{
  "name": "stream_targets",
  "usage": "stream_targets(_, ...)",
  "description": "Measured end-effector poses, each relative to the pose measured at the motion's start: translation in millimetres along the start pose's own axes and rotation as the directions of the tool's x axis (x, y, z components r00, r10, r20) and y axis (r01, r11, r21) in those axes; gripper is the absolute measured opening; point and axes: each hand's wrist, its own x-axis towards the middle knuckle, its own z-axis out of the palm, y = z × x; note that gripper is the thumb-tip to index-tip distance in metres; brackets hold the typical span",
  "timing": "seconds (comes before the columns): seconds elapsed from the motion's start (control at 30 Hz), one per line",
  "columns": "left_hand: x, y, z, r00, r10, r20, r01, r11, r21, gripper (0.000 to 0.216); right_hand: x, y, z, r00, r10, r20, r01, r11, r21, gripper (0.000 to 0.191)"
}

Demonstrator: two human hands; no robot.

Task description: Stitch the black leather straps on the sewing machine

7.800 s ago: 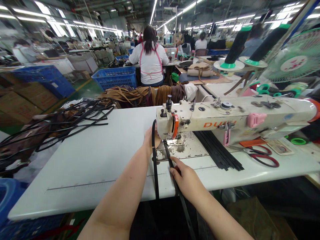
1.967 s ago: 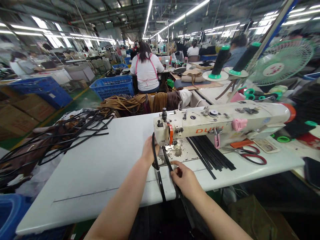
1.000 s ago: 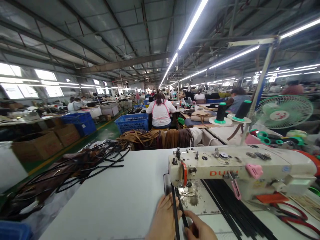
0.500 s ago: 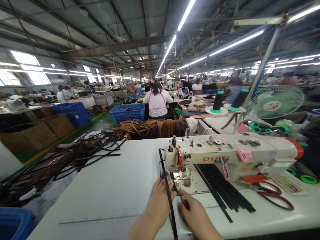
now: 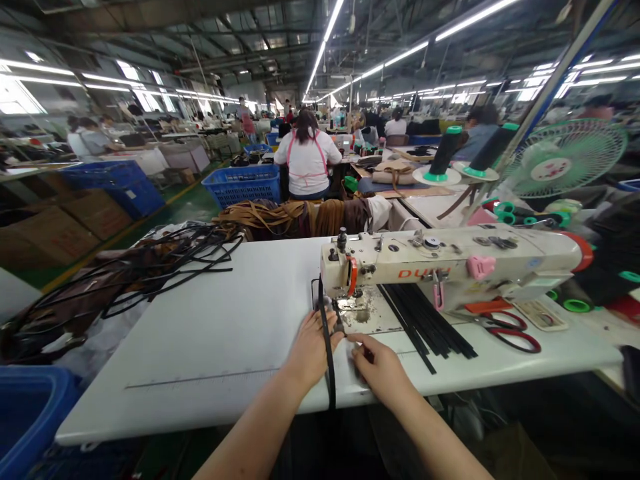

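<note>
A long narrow black strap runs from beside the sewing machine's needle end, across the back of my left hand, and over the table's front edge. My left hand lies low on the bed left of the presser foot, its thumb side against a short dark end of the strap. From the right, my right hand meets that same end with its index fingertip, the other fingers curled under. The fingertips of both hands nearly touch. What lies beneath my left fingers is hidden.
The white sewing machine fills the table's right half. Several cut black strips lie under its arm, with red-handled scissors to their right. Black straps heap at the left edge. A blue bin stands lower left; a fan stands right.
My view has tipped downward and drawn back, so the table's front edge and both forearms now show. Both hands keep nearly the same place by the presser foot, the strap still across the left.
</note>
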Motion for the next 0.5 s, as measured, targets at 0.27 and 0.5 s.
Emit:
stream_targets(0.27, 1, 3, -6, 0.999, -0.019, 0.034, 0.019, 1.0, -0.002, 0.033, -9, 9, -25, 0.996, -0.022, -0.09, 0.015, 0.997, -0.081, 0.035)
stream_targets(0.5, 4, 3, -5, 0.996, -0.066, 0.065, 0.065, 0.998, 0.015, 0.037, -10, 17, -30, 0.996, 0.007, -0.09, -0.015, 0.997, -0.078, 0.039)
